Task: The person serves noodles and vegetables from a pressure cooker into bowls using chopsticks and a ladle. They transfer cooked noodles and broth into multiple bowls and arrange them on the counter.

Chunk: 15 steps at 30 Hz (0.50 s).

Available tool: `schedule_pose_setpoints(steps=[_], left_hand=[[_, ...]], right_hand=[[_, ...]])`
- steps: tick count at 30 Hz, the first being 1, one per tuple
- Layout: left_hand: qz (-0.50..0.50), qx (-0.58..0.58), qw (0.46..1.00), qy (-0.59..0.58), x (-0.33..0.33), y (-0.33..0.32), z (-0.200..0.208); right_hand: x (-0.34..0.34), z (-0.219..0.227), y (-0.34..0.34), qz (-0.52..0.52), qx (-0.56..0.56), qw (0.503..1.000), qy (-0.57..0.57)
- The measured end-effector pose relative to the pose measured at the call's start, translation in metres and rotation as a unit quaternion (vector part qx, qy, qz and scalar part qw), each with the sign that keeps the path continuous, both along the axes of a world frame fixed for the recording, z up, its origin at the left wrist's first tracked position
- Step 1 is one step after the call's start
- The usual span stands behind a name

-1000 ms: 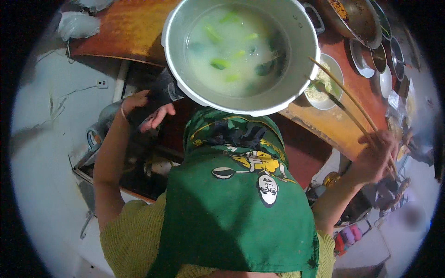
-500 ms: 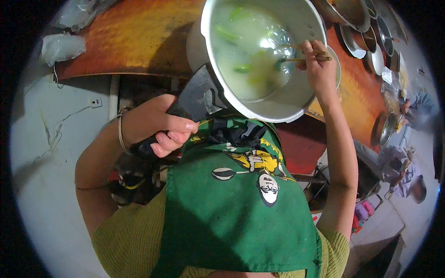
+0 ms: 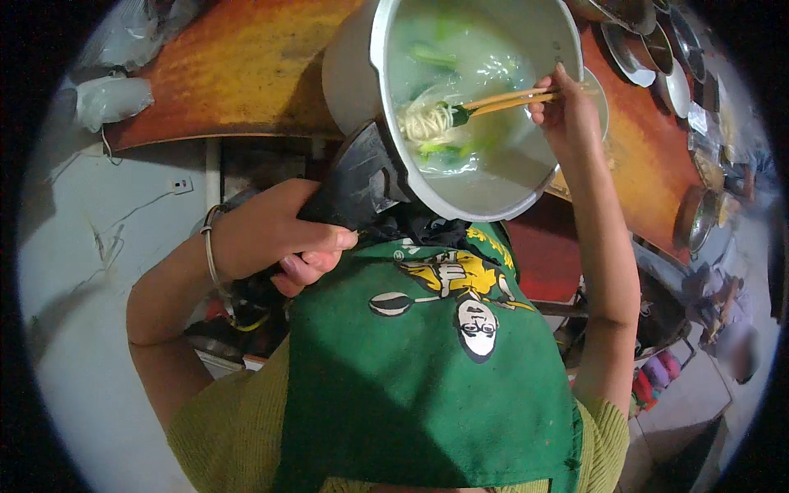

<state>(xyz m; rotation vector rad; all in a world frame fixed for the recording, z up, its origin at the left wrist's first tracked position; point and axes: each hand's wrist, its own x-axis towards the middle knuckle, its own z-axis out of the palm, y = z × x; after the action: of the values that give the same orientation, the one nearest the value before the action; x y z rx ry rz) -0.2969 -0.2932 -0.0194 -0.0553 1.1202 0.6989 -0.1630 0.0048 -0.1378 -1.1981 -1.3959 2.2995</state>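
My left hand (image 3: 306, 242) is wrapped around the black handle (image 3: 355, 185) of a deep silver metal pot (image 3: 348, 70), which tips toward me. In the pot is cloudy, pale green broth with leafy greens (image 3: 431, 57). My right hand (image 3: 569, 113) reaches over the far right of the rim and grips a pair of wooden chopsticks (image 3: 503, 100). Their tips pinch a clump of white noodles (image 3: 427, 122) with a dark green leaf, at the left inner side of the pot. The lower part of the noodles meets the broth.
Behind the pot runs an orange-brown tabletop (image 3: 238, 74). A pale bowl (image 3: 602, 111) shows partly behind the pot's right side. Several bowls and pans line the right, including a metal bowl (image 3: 697, 220). Plastic bags (image 3: 115, 103) sit at the far left. Another person (image 3: 723, 300) is at the far right.
The chopstick tips have swung left, and a clump of noodles has come up between them. My right hand has turned. My left hand keeps its hold on the handle.
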Motion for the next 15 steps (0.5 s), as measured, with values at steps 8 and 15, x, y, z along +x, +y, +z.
schedule_pose_setpoints(steps=[8, 15], left_hand=[[0.02, -0.023, 1.0, 0.006, 0.005, -0.005, 0.004], [0.019, -0.006, 1.0, 0.012, 0.006, -0.004, 0.007]], right_hand=[[0.03, 0.01, 0.012, -0.069, -0.087, 0.99, 0.085], [0.054, 0.053, 0.03, -0.101, -0.047, 0.976, 0.188]])
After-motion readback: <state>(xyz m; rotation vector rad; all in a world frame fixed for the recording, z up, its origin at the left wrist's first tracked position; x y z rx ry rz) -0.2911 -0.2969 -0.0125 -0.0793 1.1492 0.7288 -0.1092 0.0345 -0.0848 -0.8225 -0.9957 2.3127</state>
